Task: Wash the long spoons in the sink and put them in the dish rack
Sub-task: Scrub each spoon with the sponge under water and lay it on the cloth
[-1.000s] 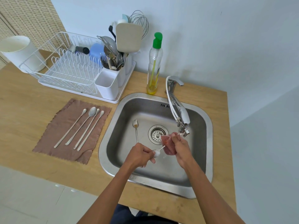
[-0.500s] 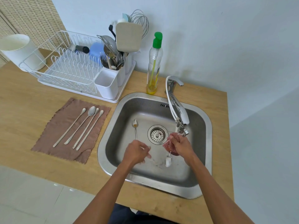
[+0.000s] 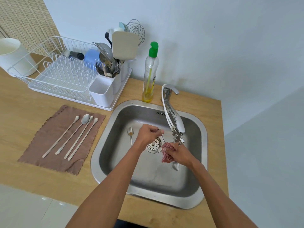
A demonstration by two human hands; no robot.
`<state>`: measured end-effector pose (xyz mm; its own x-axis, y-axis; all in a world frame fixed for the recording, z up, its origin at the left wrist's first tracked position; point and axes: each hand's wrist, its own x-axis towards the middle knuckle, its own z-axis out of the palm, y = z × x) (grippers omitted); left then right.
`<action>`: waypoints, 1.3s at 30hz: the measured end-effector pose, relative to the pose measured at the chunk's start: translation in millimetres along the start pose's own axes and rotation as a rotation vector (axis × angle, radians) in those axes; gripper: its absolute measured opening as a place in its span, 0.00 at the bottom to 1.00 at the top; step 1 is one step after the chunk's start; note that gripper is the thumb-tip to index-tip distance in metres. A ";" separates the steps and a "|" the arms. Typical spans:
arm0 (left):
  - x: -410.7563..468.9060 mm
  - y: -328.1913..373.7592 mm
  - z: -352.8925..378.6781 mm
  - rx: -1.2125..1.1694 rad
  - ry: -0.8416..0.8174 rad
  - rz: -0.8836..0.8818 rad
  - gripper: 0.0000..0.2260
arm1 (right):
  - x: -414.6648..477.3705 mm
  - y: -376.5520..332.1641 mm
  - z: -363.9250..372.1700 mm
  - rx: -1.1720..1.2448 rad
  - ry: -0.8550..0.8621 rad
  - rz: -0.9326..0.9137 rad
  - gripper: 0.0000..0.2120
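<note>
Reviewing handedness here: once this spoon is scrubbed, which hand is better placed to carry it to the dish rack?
Left, probably. The left hand pinches the spoon handle and is nearer the dish rack; the right hand is busy with the red scrubber.

Sink (image 3: 105, 155) brushed steel; spoons (image 3: 72, 137) matt metal; rack (image 3: 54, 76) white wire; counter (image 3: 18, 112) wood.

We found the sink (image 3: 195, 203) set in the counter (image 3: 24, 111), with the dish rack (image 3: 62, 79) behind and to its left and four long spoons (image 3: 72, 137) side by side on a cloth (image 3: 49, 152) in front of that rack. A bottle (image 3: 150, 74) stood behind the sink, just left of the tap (image 3: 174, 119). In the basin another spoon (image 3: 130, 135) lay left of the drain (image 3: 154, 144), and both hands were over the basin, seemingly sharing one more spoon (image 3: 175, 166).
</note>
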<state>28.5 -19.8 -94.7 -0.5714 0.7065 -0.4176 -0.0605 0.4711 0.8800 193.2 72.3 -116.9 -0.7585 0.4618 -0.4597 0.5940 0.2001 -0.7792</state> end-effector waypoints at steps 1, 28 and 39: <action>0.3 0.9 -4.0 -0.030 0.039 0.001 0.13 | -2.2 2.9 -2.3 0.030 -0.006 0.016 0.06; -50.8 -44.8 -42.1 -0.473 0.310 -0.117 0.06 | -10.9 -1.7 14.5 0.502 0.297 0.132 0.05; -51.7 -55.7 -40.5 -0.513 0.262 -0.184 0.06 | -16.2 -17.8 23.7 0.373 0.483 0.159 0.13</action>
<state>28.3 -104.0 -113.0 -0.6931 0.4530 -0.5608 -0.5273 0.2119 0.8229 188.6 40.8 -105.7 -0.4109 0.8164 -0.4058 0.4900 -0.1776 -0.8535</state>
